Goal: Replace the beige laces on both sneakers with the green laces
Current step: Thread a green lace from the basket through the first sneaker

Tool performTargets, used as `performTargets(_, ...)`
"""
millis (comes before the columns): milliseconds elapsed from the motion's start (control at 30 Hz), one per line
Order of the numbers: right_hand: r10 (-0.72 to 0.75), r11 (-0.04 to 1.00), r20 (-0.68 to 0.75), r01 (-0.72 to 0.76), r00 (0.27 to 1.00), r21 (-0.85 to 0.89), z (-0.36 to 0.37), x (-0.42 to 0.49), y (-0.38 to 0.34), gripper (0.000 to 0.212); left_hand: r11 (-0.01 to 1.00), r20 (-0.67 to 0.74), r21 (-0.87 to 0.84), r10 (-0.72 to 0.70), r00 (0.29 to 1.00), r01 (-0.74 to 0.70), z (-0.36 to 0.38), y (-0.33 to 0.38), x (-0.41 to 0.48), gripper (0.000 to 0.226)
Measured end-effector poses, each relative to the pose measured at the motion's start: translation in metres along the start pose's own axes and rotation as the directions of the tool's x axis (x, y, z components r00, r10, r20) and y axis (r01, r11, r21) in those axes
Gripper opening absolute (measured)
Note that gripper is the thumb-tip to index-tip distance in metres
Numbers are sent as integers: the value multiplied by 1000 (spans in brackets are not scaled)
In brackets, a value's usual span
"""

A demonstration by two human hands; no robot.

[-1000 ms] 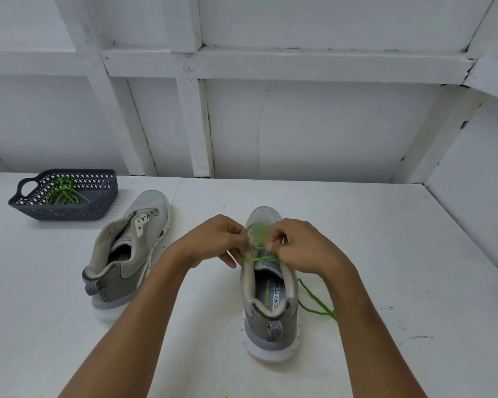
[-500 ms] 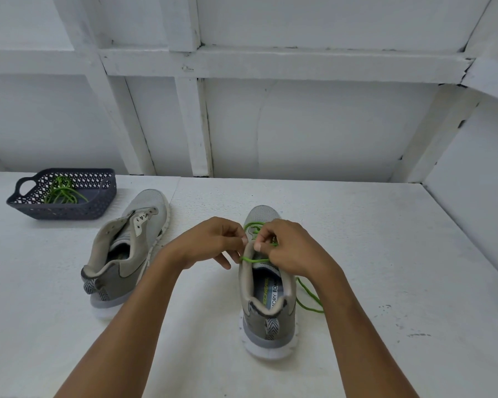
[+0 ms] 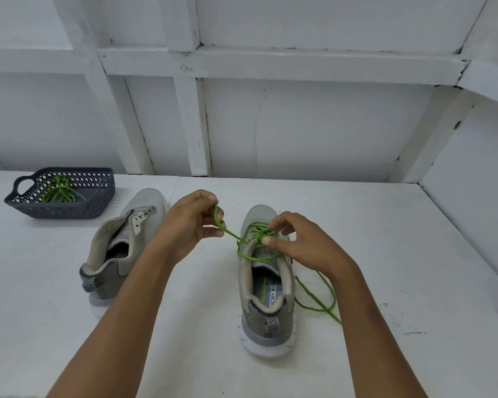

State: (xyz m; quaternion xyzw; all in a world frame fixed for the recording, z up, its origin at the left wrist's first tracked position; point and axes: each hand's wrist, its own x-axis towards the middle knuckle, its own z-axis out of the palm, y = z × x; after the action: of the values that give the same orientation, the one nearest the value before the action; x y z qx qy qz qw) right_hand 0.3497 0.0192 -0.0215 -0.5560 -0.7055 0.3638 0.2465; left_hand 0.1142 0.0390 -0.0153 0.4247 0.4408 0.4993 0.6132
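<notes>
Pinching one end of the green lace (image 3: pixel 258 232) between thumb and fingers of the left hand (image 3: pixel 190 222); held up high and off to the side of the laced sneaker (image 3: pixel 266 297), probably to pull the slack through a hole and make that row snug; clamping the crossed rows over the tongue with the right hand (image 3: pixel 302 242), fingers curled tight on them, most likely to stop them sliding loose during the tug; shoe standing flat on the white table (image 3: pixel 385 254), heel toward the body, handy for reaching the holes from above; other end (image 3: pixel 325 309) of the lace lying loose in a loop on the table just beside the shoe, waiting for its turn.

No beige laces in sight; bare sneaker (image 3: pixel 121 248) leaning on its side to the left, no lace to be seen in its holes, so probably next in line; second green lace (image 3: pixel 59 191) bunched up inside the dark basket (image 3: pixel 69 209) at the far left, well apart from both hands; about halfway there, at a guess, with lacing not yet finished on the first shoe; careful, even pulls needed to avoid a lopsided lace.
</notes>
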Motion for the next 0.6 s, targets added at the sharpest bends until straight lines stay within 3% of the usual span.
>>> performTargets(133,22,999,6,-22,1000,26,2,2,2,35,995,-34,-100,8,999,-11,2,1,-2,22)
performTargets(200,49,999,48,-50,998,15,0,2,5,42,996,-20,86,11,1000,-9,-1,1,-2,19)
performTargets(267,78,996,86,-81,993,28,-1,2,9,46,934,58,356,-57,997,32,-3,2,-4,14)
performTargets(367,94,992,90,-100,992,75,-2,3,15,40,715,222,699,-254,941,28,-4,3,-5,19)
performTargets(433,91,990,103,-101,991,96,-4,2,16,39,614,295,788,-310,904,-46,-4,6,-7,11)
performTargets(467,91,989,113,-103,989,104,-5,1,16,39,617,304,783,-278,911,-73,-4,7,-6,11)
performTargets(533,88,988,131,-104,987,117,-7,-1,17,40,756,277,650,-137,951,-80,-5,10,-4,12)
performTargets(600,83,989,138,-99,987,114,-8,-2,18,37,945,213,318,4,977,-73,-7,15,-1,9)
